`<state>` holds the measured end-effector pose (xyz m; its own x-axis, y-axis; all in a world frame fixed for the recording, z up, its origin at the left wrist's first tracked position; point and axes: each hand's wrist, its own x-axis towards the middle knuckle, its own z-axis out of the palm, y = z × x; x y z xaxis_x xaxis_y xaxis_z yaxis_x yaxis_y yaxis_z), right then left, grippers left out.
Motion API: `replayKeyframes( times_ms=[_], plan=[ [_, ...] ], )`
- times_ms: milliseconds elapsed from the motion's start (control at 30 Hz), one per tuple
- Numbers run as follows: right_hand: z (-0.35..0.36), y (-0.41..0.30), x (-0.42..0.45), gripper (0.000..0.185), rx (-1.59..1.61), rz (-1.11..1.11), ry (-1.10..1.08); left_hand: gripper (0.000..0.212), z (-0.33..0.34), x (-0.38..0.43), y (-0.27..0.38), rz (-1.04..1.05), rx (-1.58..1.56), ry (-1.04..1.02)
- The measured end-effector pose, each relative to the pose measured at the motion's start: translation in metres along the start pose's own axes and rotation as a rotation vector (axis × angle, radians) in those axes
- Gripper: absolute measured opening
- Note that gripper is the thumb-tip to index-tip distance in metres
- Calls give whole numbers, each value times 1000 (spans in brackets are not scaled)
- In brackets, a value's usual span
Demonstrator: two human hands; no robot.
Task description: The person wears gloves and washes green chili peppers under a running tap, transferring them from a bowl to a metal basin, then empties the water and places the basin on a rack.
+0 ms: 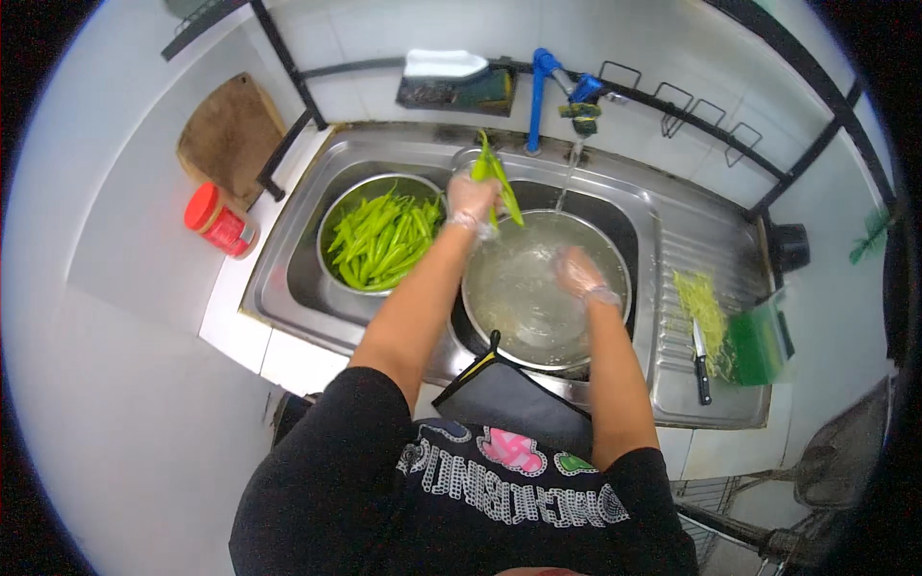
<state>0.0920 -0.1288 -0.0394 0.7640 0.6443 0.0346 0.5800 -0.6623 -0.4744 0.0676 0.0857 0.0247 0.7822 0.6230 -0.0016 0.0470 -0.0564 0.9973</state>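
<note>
Clear plastic gloves cover both hands. My left hand (475, 196) grips a few long green chili peppers (495, 173) above the back left rim of a round metal basin (472, 306). Blurred by motion, my right hand (578, 272) is at the water (526, 288) in that basin, towards its right side. Whether its fingers hold anything is unclear. Many more green peppers (382, 241) fill a metal bowl (324, 248) in the left sink bowl. From the blue faucet (580, 90), a thin stream of water (569, 173) falls near the basin's back edge.
On the ribbed drainboard (670, 392) at right lie a knife (701, 363), pale green shreds (702, 306) and a green plastic container (756, 345). A red-lidded jar (222, 222) and wooden cutting board (230, 140) stand at left. A black rail (684, 119) crosses behind the sink.
</note>
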Motion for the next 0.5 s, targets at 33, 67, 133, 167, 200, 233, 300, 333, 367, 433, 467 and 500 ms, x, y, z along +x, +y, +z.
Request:
replayKeyframes(
  times_ms=[33, 67, 133, 167, 200, 233, 300, 333, 367, 433, 467, 500],
  plan=[
    [-6, -1, -7, 29, 138, 95, 82, 21, -33, 16, -2, -2, 275, 26],
    [-24, -8, -12, 28, 279, 186, 159, 25, -72, 31, -9, 60, 427, 64],
    [-72, 13, -26, 25, 118, 178, 309, 34, -123, 46, -5, 18, 857, 46],
    [-96, 2, -39, 24, 188, 111, 531, 34, -150, 45, -15, 1, 867, 65],
    [-110, 4, -50, 23, 141, 196, 706, 33, -170, 41, -19, 34, 1032, 44],
    [-122, 15, -58, 24, 101, 205, 798, 32, -186, 40, -22, 72, 1193, 18],
    [-135, 73, -77, 29, -232, 299, 634, 35, -214, 44, -30, 45, 1243, -51],
    [-133, 108, -87, 33, -516, 385, 361, 38, -219, 47, -34, 17, 1292, -137],
    [-131, 118, -97, 33, -518, 384, 360, 38, -219, 46, -29, 15, 1290, -138],
    [-125, 116, -106, 36, -438, 504, 186, 37, -230, 34, -10, -172, 1097, -38],
    [-125, 116, -103, 36, -435, 497, 184, 37, -237, 43, -16, -109, 1025, 76],
    [-131, 98, -103, 37, -557, 463, 297, 37, -229, 37, -8, -112, 1028, 67]
  ],
)
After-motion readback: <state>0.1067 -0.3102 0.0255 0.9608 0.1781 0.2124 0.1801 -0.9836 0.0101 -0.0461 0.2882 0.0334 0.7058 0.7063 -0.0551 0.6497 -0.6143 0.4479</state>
